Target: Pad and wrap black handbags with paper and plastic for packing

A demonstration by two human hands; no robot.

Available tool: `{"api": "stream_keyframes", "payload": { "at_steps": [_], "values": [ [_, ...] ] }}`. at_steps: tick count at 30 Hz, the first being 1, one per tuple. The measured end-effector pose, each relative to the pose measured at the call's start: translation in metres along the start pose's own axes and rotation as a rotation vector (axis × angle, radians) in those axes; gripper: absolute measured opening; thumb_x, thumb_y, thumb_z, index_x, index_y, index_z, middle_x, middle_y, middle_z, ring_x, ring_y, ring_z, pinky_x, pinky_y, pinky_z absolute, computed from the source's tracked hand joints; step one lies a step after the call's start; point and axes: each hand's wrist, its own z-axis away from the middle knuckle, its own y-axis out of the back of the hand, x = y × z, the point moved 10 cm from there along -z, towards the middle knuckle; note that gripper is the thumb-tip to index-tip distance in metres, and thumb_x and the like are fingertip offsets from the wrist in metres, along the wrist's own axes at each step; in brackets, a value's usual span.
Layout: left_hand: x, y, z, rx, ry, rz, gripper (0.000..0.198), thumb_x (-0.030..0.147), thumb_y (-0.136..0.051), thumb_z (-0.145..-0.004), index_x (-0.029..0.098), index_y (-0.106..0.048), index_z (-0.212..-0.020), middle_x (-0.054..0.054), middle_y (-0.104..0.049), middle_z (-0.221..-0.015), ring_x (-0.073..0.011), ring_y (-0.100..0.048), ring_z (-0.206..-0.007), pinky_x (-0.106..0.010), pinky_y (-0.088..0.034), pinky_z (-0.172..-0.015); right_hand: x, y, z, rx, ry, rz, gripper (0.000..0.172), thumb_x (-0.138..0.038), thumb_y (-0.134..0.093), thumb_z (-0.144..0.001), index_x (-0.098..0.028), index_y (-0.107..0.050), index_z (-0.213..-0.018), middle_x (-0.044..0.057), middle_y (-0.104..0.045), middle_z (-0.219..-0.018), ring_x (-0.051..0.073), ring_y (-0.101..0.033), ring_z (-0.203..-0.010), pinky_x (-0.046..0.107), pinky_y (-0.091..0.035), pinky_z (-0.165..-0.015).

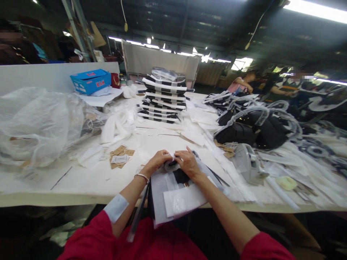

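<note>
Grip of the left hand point(158, 161) and right hand point(189, 164) is closed, fingertips pinching translucent wrapping point(169, 167).

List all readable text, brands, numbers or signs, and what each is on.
"KAM" in red, on the front of the blue box; last letter slightly uncertain.
Similar red lettering on the box's top, seen at a slant: probably the same word, too blurred to confirm.
White label on the brown tags at left: print too small and blurred to read.
Bundle in hand: no legible text.
No numbers or signs legible.
</note>
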Motion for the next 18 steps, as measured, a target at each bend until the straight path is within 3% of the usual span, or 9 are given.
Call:
{"api": "stream_keyframes", "payload": {
  "at_steps": [2,5,9,12,14,16,18],
  "values": [
    [-0.004,0.004,-0.001,0.02,0.029,0.016,0.022,0.033,-0.064,-0.057,0.017,-0.057,-0.071,0.002,-0.057,-0.062,-0.0117,-0.049,-0.057,-0.024,-0.038,-0.054,0.011,0.024,0.004,0.061,-0.037,0.025,0.016,-0.023,-0.056,-0.092,-0.023,-0.069,-0.101,0.006,-0.075,-0.104,0.022,-0.068,-0.101,0.054,-0.024,-0.115],
    [-0.012,0.011,-0.005,0.033,0.062,0.037,0.019,0.034,-0.06,-0.059,0.017,-0.057,-0.066,0.001,-0.057,-0.059,-0.0121,-0.048,-0.053,-0.024,-0.038,-0.051,0.048,0.086,0.025,0.157,-0.119,0.154,0.018,-0.028,-0.056,-0.09,-0.022,-0.07,-0.1,0.008,-0.075,-0.104,0.024,-0.068,-0.1,0.053,-0.027,-0.113],
    [-0.018,0.019,-0.01,0.048,0.061,0.061,0.02,0.037,-0.059,-0.061,0.017,-0.059,-0.064,0.0,-0.059,-0.06,-0.0132,-0.051,-0.054,-0.025,-0.04,-0.052,0.138,0.196,0.091,0.251,-0.422,0.464,0.026,-0.034,-0.052,-0.087,-0.019,-0.069,-0.098,0.013,-0.074,-0.103,0.029,-0.066,-0.1,0.051,-0.034,-0.107],
    [-0.019,0.022,-0.011,0.061,0.048,0.068,0.02,0.037,-0.06,-0.061,0.017,-0.058,-0.063,0.001,-0.059,-0.058,-0.0127,-0.05,-0.053,-0.025,-0.038,-0.052,0.206,0.261,0.157,0.281,-0.745,0.609,0.023,-0.031,-0.058,-0.078,-0.018,-0.071,-0.093,0.026,-0.07,-0.104,0.036,-0.065,-0.1,0.048,-0.044,-0.088],
    [-0.017,0.021,-0.01,0.062,0.043,0.066,0.019,0.037,-0.06,-0.061,0.017,-0.058,-0.062,0.001,-0.059,-0.058,-0.0122,-0.048,-0.052,-0.025,-0.037,-0.051,0.243,0.275,0.2,0.232,-0.995,0.506,0.012,-0.03,-0.067,-0.069,-0.022,-0.069,-0.078,0.026,-0.071,-0.094,0.038,-0.067,-0.091,0.048,-0.045,-0.079],
    [-0.016,0.021,-0.008,0.061,0.047,0.063,0.02,0.038,-0.06,-0.061,0.017,-0.059,-0.062,0.001,-0.059,-0.057,-0.0122,-0.048,-0.052,-0.025,-0.036,-0.051,0.266,0.27,0.232,0.199,-1.177,0.31,0.011,-0.031,-0.073,-0.061,-0.027,-0.066,-0.067,0.019,-0.071,-0.077,0.036,-0.068,-0.076,0.049,-0.046,-0.072],
    [-0.017,0.02,-0.008,0.063,0.06,0.064,0.022,0.039,-0.06,-0.061,0.017,-0.059,-0.062,0.001,-0.06,-0.058,-0.0126,-0.05,-0.053,-0.025,-0.037,-0.052,0.273,0.267,0.25,0.3,-1.247,0.128,0.013,-0.032,-0.076,-0.056,-0.029,-0.065,-0.062,0.012,-0.069,-0.065,0.033,-0.067,-0.063,0.047,-0.047,-0.066]
  ]
}}
